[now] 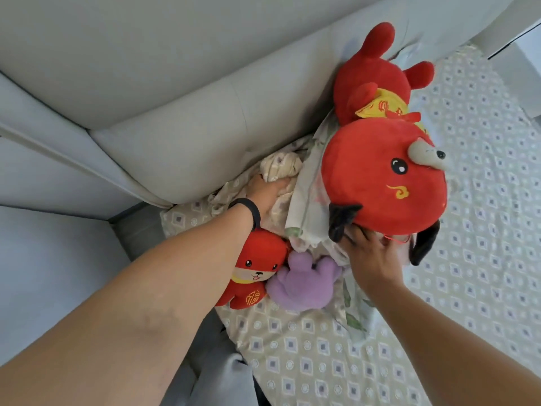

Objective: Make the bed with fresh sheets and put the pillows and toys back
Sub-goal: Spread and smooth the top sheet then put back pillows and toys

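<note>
Seen from the head camera, at the padded grey headboard: left hand, black band at the wrist, pushed into a bunched wad of patterned cloth at the corner, fingers curled round the wad as far as could be told, fingertips hidden in the folds. Right hand spread against the underside of the large red plush ox, fingers splayed and only lightly bent at the base of one black horn, steadying rather than clutching. Directly above that hand, the ox lay propped on a floral pillow, legs toward the headboard, face toward the camera. Between the two hands, and nearer the wearer than either grip, sat a small red plush and a purple plush, touching each other, the red one partly under the left forearm. Beneath everything, a fitted sheet printed with grey squares, already stretched smooth over most of the mattress to the right of the right hand. By the look of it, well advanced: sheet on, a pillow and three toys back at the head of the bed. Apparently left to do: tucking the loose corner by the left hand and settling the ox. No blanket or second pillow in view, so unclear whether those remained outstanding.
</note>
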`<action>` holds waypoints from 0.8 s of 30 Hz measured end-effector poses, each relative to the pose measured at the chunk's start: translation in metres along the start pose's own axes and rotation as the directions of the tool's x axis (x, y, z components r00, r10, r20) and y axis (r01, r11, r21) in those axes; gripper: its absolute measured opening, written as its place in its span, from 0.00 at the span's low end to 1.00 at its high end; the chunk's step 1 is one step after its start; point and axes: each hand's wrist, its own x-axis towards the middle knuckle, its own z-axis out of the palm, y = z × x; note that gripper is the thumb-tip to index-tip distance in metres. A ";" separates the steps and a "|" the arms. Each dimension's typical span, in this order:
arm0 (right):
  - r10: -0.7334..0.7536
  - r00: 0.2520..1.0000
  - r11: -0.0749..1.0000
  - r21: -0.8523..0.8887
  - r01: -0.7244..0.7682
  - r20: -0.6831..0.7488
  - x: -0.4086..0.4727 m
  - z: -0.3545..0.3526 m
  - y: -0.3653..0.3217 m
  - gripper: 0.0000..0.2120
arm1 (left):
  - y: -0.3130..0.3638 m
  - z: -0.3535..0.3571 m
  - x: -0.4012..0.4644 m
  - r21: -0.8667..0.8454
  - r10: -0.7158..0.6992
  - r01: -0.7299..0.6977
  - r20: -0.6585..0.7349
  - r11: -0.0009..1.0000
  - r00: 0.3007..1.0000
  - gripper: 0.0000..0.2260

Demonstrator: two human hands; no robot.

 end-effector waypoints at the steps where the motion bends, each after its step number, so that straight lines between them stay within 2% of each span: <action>1: 0.008 0.997 1.000 -0.007 -0.008 0.073 -0.005 -0.007 -0.004 0.34 | 0.001 0.000 -0.005 -0.075 -0.003 0.005 0.035 0.997 0.999 0.34; 3: 0.017 0.971 0.998 0.055 -0.031 0.240 -0.014 -0.027 -0.009 0.37 | 0.022 0.002 -0.031 -0.164 -0.002 0.017 0.093 0.986 0.996 0.27; 5: -0.006 0.929 0.981 0.184 -0.067 0.371 -0.024 -0.048 -0.017 0.37 | 0.045 0.007 -0.059 -0.235 0.054 -0.029 0.100 0.972 0.994 0.24; 9: -0.034 0.916 0.885 0.437 -0.158 0.400 -0.061 -0.099 -0.011 0.37 | 0.121 0.025 -0.121 -0.316 0.176 -0.134 0.107 0.939 0.979 0.25; 12: -0.031 0.929 0.848 0.502 -0.171 0.368 -0.099 -0.115 0.000 0.36 | 0.202 0.043 -0.176 -0.351 0.255 -0.190 0.149 0.917 0.955 0.25; 15: -0.035 0.923 0.783 0.584 -0.213 0.384 -0.134 -0.121 0.007 0.35 | 0.265 0.062 -0.235 -0.370 0.373 -0.276 0.222 0.887 0.901 0.14; 18: -0.046 0.928 0.766 0.610 -0.205 0.369 -0.166 -0.118 0.011 0.33 | 0.305 0.084 -0.295 -0.407 0.489 -0.371 0.235 0.835 0.840 0.11; 22: -0.010 0.958 0.736 0.651 -0.186 0.285 -0.189 -0.139 0.039 0.31 | 0.346 0.113 -0.376 -0.462 0.630 -0.482 0.246 0.744 0.736 0.13; 24: 0.085 0.983 0.700 0.692 -0.176 0.164 -0.198 -0.159 0.062 0.30 | 0.361 0.131 -0.424 -0.501 0.724 -0.552 0.255 0.666 0.641 0.12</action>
